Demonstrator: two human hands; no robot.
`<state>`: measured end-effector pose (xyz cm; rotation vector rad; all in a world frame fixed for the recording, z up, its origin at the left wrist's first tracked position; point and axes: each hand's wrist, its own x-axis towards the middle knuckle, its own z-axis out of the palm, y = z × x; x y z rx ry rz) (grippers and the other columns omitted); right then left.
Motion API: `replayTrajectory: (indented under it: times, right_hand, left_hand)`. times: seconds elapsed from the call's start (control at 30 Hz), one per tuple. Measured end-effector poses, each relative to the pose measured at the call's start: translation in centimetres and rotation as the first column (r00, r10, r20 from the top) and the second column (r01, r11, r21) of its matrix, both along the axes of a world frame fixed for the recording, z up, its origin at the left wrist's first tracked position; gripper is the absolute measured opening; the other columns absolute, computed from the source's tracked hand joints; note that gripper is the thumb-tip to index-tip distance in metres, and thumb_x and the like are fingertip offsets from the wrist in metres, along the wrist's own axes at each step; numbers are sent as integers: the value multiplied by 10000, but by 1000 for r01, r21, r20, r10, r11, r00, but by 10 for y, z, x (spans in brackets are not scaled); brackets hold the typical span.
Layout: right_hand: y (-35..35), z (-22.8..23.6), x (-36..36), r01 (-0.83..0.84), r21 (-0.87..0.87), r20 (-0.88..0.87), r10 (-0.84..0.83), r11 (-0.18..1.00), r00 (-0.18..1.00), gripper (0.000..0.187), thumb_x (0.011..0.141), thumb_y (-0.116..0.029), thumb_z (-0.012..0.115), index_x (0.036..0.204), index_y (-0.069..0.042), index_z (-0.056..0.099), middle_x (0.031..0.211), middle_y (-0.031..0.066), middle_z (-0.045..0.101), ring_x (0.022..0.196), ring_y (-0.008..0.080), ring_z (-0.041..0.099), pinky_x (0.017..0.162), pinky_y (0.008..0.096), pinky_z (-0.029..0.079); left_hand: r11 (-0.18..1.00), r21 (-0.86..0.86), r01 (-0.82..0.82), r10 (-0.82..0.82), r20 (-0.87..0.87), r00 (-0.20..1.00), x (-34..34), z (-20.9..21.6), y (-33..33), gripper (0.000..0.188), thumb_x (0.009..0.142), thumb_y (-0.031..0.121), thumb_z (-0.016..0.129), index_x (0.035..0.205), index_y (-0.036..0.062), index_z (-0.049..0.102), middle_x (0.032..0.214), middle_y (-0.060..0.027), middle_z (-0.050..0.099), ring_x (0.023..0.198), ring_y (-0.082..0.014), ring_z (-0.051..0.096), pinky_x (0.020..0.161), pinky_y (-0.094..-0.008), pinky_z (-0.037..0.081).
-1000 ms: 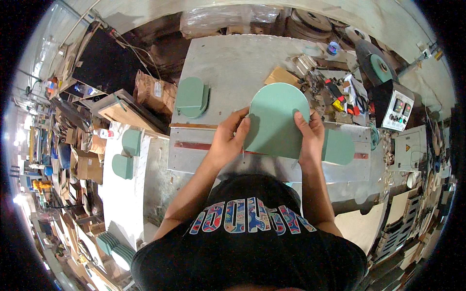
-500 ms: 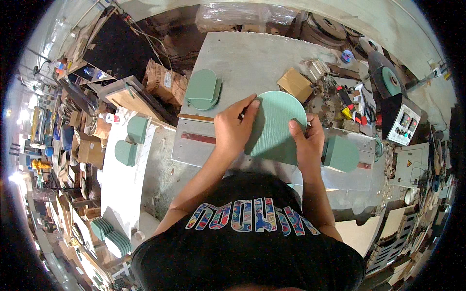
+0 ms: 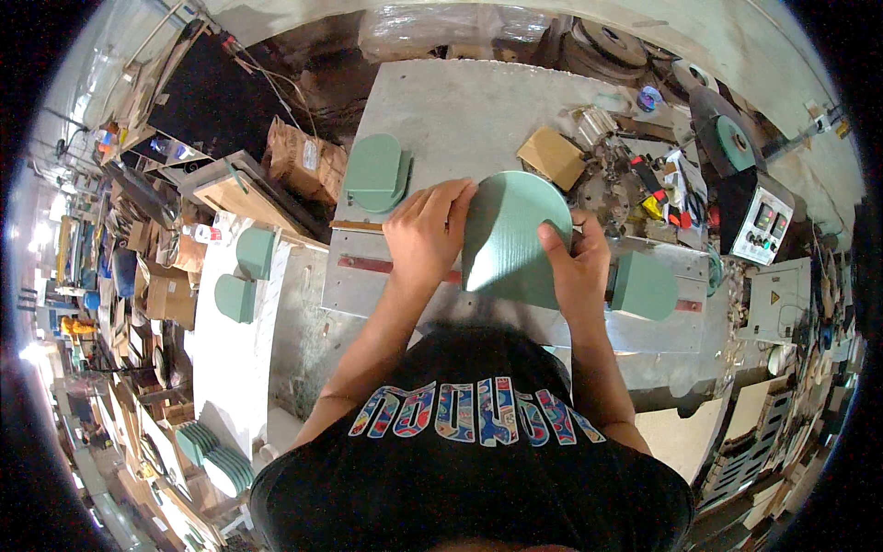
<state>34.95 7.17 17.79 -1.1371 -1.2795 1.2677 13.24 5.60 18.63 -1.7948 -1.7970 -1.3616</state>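
A pale green board (image 3: 511,244), rounded at its far end and finely ribbed, is held tilted before me over the metal-topped bench (image 3: 441,110). My right hand (image 3: 579,262) is closed on its right edge, thumb on the face and fingers behind. At the left edge, my left hand (image 3: 429,230) is closed with its fingertips at the rim; part of its grip is hidden. Two similar green boards (image 3: 372,164) lie overlapped on the bench at left. Right of my right hand sits another green piece (image 3: 646,287).
A cardboard piece (image 3: 550,157) lies behind the board, beside a clutter of hand tools (image 3: 648,189). A control box (image 3: 765,221) with knobs stands at right. On the white side table (image 3: 216,359) at left are more green pieces (image 3: 235,296) and a stack of green boards (image 3: 225,467).
The board has tilted slightly, and a bright patch of light now shows on its lower left. My left hand has turned a little along the edge, its fingers lying flatter. My right grip stays.
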Motion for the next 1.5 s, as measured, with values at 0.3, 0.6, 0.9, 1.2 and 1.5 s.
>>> replayTrajectory:
  times: [0.3,0.6,0.9,1.2,1.5]
  right_hand:
    - [0,-10,-2,-68,41,74,65,997,995,345,997,-224,804,1184,4,625,927,58,710,809,111,637,685,301,521]
    - [-1,-10,-10,-42,-57,-6,42,997,999,359,982,-235,821,1183,-7,629,909,48,703,769,100,626,668,287,510]
    - [7,-15,7,-30,-123,-192,6,992,981,267,992,-185,808,1167,-59,650,935,-11,683,819,80,595,730,262,487]
    - [12,-36,18,-101,-190,-258,50,977,965,335,980,-211,827,1196,-23,654,1042,36,725,919,117,645,832,296,526]
    - [-2,-27,4,-49,-107,-44,45,993,998,353,972,-186,813,1230,-4,656,1060,45,733,934,125,646,848,300,517]
  left_hand:
    - [986,-58,157,-162,-83,983,-12,3,13,87,927,153,813,997,104,798,953,-78,814,780,-288,776,690,-398,604]
    - [994,-30,104,-103,30,994,-13,-7,5,92,1017,80,678,1102,61,648,936,-77,794,732,-271,743,684,-397,590]
    - [784,-619,-59,118,55,992,-76,-38,-28,188,1072,228,625,976,66,615,889,-109,795,794,-360,767,652,-440,580]
    - [630,-708,320,31,434,900,-68,-57,-85,460,1026,252,758,1438,60,682,1086,-131,804,921,-190,768,820,-363,620]
    - [884,-391,256,152,758,634,2,-21,-54,270,986,206,806,1142,-14,805,921,-139,803,626,-128,710,581,-297,571]
